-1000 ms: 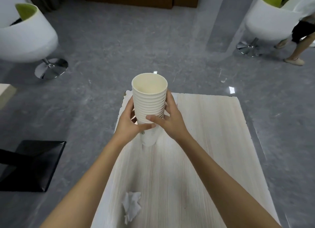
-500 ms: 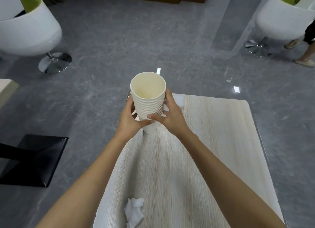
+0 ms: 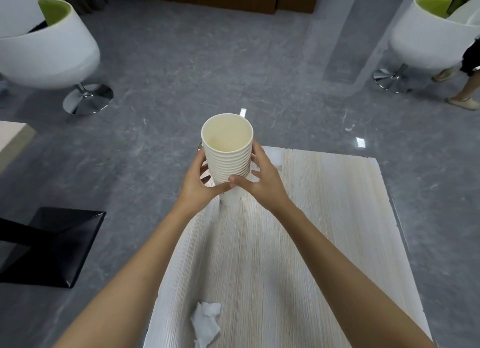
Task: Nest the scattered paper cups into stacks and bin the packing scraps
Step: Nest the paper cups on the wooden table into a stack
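Note:
A tall stack of nested cream paper cups [image 3: 228, 160] stands upright near the far left corner of the pale wooden table [image 3: 324, 230], its base on the tabletop. My left hand [image 3: 197, 181] wraps its left side and my right hand [image 3: 262, 181] its right side, the thumbs meeting in front of the stack. A crumpled white packing scrap [image 3: 206, 324] lies at the near left edge of the table. Another small white scrap [image 3: 275, 156] shows behind my right hand at the far edge.
Two white swivel chairs with green cushions stand on the grey floor, one far left [image 3: 44, 54] and one far right [image 3: 428, 41]. A black square table base [image 3: 52, 246] lies left of the table. A person's leg [image 3: 465, 93] is at the right edge.
The stack has stayed between both hands and has come down, so its base now rests on the table. The view has shifted slightly, bringing the far scrap into sight.

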Demonstrator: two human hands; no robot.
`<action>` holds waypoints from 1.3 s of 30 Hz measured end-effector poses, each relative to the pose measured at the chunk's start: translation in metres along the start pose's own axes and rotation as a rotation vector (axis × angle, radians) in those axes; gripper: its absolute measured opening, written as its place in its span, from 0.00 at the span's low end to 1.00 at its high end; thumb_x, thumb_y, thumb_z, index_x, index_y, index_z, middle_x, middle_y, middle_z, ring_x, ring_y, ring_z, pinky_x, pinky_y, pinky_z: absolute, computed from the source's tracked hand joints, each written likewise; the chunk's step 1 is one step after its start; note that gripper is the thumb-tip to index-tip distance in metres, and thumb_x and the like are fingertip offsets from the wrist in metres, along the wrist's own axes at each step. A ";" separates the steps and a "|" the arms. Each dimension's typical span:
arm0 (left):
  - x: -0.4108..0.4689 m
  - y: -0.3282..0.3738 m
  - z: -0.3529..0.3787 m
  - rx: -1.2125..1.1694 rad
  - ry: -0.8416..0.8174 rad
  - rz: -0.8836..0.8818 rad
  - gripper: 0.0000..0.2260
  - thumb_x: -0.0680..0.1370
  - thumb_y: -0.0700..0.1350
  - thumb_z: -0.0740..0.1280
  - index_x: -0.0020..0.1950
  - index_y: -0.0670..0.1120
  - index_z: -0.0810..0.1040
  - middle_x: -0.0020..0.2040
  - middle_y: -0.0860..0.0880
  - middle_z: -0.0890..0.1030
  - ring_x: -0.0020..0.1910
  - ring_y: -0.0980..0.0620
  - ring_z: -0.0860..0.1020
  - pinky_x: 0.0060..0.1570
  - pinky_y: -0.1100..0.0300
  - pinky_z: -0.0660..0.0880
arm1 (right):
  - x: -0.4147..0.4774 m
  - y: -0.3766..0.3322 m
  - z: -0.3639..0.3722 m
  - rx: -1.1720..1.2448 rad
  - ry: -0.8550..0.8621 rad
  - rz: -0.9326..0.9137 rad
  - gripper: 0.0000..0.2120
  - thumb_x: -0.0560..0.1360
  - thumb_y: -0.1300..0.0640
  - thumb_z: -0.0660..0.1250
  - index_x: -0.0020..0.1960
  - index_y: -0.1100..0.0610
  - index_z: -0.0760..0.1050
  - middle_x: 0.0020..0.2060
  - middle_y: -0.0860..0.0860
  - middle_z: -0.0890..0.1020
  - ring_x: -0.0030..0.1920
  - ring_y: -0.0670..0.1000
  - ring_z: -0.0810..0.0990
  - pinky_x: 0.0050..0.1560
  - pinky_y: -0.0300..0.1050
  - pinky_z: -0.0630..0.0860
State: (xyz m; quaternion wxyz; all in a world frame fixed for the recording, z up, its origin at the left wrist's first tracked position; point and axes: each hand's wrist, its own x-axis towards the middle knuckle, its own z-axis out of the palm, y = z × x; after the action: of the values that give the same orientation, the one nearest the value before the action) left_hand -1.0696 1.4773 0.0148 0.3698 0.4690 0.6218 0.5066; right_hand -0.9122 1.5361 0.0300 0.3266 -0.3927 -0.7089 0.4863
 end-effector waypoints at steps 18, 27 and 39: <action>-0.116 -0.063 -0.004 0.302 -0.089 -0.043 0.14 0.78 0.39 0.69 0.61 0.53 0.77 0.60 0.56 0.78 0.59 0.65 0.75 0.57 0.79 0.65 | -0.093 0.035 -0.012 -0.116 0.161 0.128 0.11 0.78 0.57 0.63 0.60 0.50 0.73 0.55 0.45 0.77 0.53 0.31 0.74 0.46 0.26 0.72; -0.194 -0.104 0.000 0.347 -0.387 -0.089 0.17 0.78 0.38 0.68 0.61 0.58 0.75 0.63 0.63 0.73 0.64 0.67 0.72 0.65 0.71 0.67 | -0.166 0.053 0.002 -0.102 0.159 0.243 0.10 0.78 0.59 0.63 0.57 0.47 0.74 0.52 0.44 0.79 0.51 0.34 0.75 0.46 0.27 0.73; -0.226 -0.137 -0.016 0.586 -0.490 0.000 0.29 0.73 0.54 0.74 0.72 0.54 0.71 0.75 0.64 0.61 0.76 0.64 0.53 0.75 0.61 0.52 | -0.220 0.055 0.033 -0.144 0.141 0.279 0.10 0.78 0.59 0.63 0.58 0.49 0.74 0.52 0.44 0.78 0.51 0.35 0.76 0.46 0.27 0.73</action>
State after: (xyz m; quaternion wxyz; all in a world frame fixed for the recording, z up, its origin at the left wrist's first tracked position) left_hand -1.0481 1.2500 -0.1196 0.3578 0.6619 0.6335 0.1803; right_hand -0.8222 1.3412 -0.0501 0.2759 -0.5429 -0.6558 0.4462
